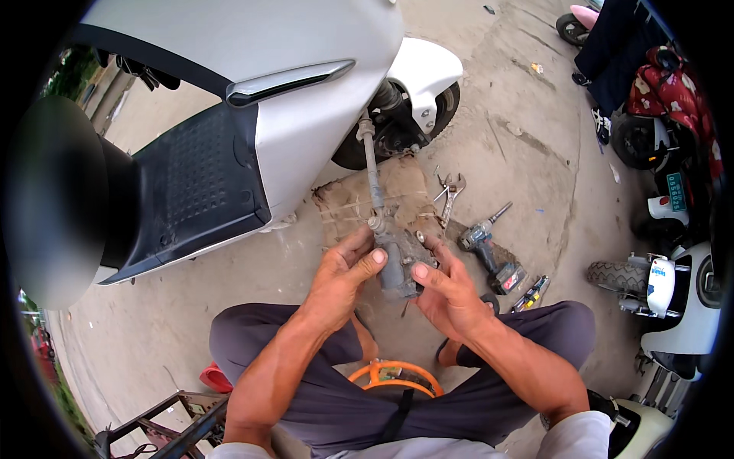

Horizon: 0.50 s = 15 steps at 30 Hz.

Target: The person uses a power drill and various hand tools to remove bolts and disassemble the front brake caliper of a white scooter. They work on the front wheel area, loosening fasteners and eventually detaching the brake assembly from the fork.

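A dirty grey brake caliper [393,269] is held up between my hands, in front of my knees. A sleeved hose [372,164] joins its upper end and runs up toward the front wheel [443,107] of a white scooter [321,130]. My left hand [345,274] grips the left side, thumb on top. My right hand [449,292] holds the right side, its thumb pressed near the lower end. The fingers beneath the caliper are partly hidden. Under it lies a worn piece of cardboard [344,200].
Right of the cardboard lie an adjustable wrench [451,197], a cordless impact driver [485,245] and several small hand tools [531,294]. Parked scooters [692,298] line the right side. An orange ring-shaped frame [375,373] is between my legs; a dark metal frame [172,421] stands lower left.
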Motion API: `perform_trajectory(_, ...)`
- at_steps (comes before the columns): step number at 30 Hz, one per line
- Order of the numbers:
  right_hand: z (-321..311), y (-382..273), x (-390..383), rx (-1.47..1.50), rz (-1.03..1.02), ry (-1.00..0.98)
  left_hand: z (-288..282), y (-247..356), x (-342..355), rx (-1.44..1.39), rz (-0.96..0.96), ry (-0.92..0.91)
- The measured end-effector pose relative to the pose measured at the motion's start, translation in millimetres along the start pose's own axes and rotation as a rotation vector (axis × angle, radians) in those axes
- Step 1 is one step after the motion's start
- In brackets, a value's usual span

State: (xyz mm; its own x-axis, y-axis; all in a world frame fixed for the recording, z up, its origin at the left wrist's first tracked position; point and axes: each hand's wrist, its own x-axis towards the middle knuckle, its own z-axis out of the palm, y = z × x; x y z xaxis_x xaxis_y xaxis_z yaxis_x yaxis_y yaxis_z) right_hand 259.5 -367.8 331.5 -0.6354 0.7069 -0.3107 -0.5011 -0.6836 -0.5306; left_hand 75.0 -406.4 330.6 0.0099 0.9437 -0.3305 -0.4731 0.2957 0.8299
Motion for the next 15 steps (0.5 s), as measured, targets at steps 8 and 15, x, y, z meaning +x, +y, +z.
perform_trajectory(8,-34,4,4,-0.303,-0.188,0.071,9,11,2,0.378,-0.023,0.07)
perform_trajectory(15,-38,5,7,-0.416,-0.215,0.09,11,11,8,0.45,-0.157,0.051)
